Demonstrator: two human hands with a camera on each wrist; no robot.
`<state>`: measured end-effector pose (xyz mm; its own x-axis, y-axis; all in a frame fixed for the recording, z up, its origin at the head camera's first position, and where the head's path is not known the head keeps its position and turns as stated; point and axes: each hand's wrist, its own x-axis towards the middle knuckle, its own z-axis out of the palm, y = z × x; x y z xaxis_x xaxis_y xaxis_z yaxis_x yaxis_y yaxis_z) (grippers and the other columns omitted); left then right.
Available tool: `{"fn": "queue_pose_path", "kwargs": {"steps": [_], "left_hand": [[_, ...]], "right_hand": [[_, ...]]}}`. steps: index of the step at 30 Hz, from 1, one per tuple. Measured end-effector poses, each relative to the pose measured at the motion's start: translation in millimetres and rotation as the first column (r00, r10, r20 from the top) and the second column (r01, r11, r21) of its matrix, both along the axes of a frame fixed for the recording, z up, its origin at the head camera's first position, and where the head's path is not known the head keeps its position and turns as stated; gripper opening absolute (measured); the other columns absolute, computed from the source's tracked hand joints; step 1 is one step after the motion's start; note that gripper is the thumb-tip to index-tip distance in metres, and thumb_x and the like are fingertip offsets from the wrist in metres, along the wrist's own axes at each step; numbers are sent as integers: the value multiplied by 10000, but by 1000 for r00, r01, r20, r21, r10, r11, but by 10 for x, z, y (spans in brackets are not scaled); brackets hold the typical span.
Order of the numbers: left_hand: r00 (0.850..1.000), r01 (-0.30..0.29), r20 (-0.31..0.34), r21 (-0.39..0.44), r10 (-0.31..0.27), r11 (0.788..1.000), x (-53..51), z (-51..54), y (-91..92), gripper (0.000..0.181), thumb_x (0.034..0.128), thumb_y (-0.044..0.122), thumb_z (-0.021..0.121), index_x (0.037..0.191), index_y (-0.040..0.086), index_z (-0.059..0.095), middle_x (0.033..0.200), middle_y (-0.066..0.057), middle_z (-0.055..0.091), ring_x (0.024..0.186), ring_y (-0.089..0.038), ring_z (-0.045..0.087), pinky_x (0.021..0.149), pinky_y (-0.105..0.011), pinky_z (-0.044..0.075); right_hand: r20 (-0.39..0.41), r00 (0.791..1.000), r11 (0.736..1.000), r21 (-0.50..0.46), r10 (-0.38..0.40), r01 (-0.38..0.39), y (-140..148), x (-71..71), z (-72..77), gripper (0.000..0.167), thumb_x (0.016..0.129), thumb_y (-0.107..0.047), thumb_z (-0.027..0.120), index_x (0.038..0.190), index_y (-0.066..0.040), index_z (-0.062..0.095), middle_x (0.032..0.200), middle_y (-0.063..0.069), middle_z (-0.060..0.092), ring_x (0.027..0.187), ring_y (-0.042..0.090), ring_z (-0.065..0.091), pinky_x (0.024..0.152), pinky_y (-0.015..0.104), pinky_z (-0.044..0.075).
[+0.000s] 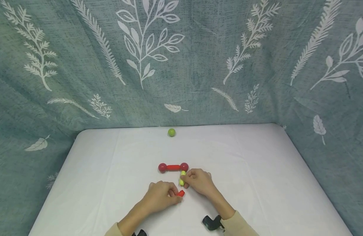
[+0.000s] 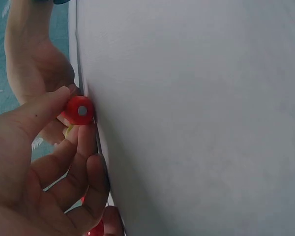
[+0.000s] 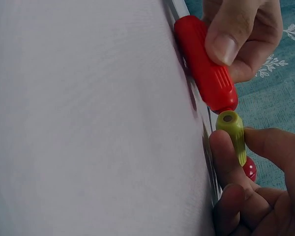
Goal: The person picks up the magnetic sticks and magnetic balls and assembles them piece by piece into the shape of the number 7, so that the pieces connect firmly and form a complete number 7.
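Note:
A red ribbed magnetic stick (image 1: 181,193) is pinched between the thumb and fingers of my left hand (image 1: 162,197). Its end carries a grey disc, facing the left wrist camera. Just beyond, my right hand (image 1: 200,182) pinches a yellow-green stick (image 3: 231,129), whose near end shows a dark round disc. The far end of that stick meets a dark red ball (image 1: 184,167). From this ball another red stick (image 1: 173,167) runs left to a second red ball (image 1: 162,168). In the right wrist view the held red stick (image 3: 206,64) comes very close to the yellow-green one; whether they touch I cannot tell.
A green ball (image 1: 171,132) lies near the far edge of the white-covered table (image 1: 134,154). A patterned teal cloth (image 1: 199,65) hangs behind and at both sides. Dark wrist-worn gear (image 1: 211,223) sits by the right wrist, with more at the left.

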<state>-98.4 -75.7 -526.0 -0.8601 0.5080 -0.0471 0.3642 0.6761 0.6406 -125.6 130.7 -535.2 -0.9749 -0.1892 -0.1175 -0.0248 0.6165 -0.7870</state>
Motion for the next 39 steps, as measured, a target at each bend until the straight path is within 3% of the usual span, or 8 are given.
{"fn": "queue_pose_path", "kwargs": {"steps": [6, 16, 28, 39], "left_hand": [[999, 32, -15, -32, -33, 999, 9, 10, 8, 181, 834, 430, 796, 830, 284, 688, 728, 237, 557, 766, -32, 519, 724, -437, 378], [990, 92, 104, 23, -94, 996, -2, 31, -97, 187, 849, 275, 783, 995, 383, 736, 1024, 171, 512, 996, -56, 459, 755, -388, 290], [984, 103, 135, 90, -114, 991, -29, 23, -138, 372, 888, 44, 707, 966, 404, 759, 1080, 153, 507, 1059, -56, 460, 804, -450, 281], [980, 101, 157, 134, -121, 986, -28, 36, -157, 276, 905, 112, 697, 976, 369, 767, 1085, 158, 532, 1048, -50, 486, 823, -468, 273]], "right_hand": [[-5, 1000, 1000, 3, -5, 5, -10, 8, 17, 217, 931, -345, 688, 779, -191, 672, 559, -130, 624, 663, 123, 540, 923, 576, 282], [-3, 1000, 1000, 15, -11, 12, -15, 4, 28, 216, 925, -346, 696, 769, -199, 672, 555, -127, 623, 616, 129, 519, 938, 576, 284], [-4, 1000, 1000, 7, -9, 9, 0, 0, -7, 221, 925, -353, 696, 770, -196, 672, 555, -130, 622, 630, 126, 532, 924, 564, 287], [-16, 1000, 1000, 12, -5, 5, 2, 6, -23, 232, 922, -370, 697, 774, -193, 675, 552, -140, 617, 628, 118, 531, 908, 573, 295]]}}
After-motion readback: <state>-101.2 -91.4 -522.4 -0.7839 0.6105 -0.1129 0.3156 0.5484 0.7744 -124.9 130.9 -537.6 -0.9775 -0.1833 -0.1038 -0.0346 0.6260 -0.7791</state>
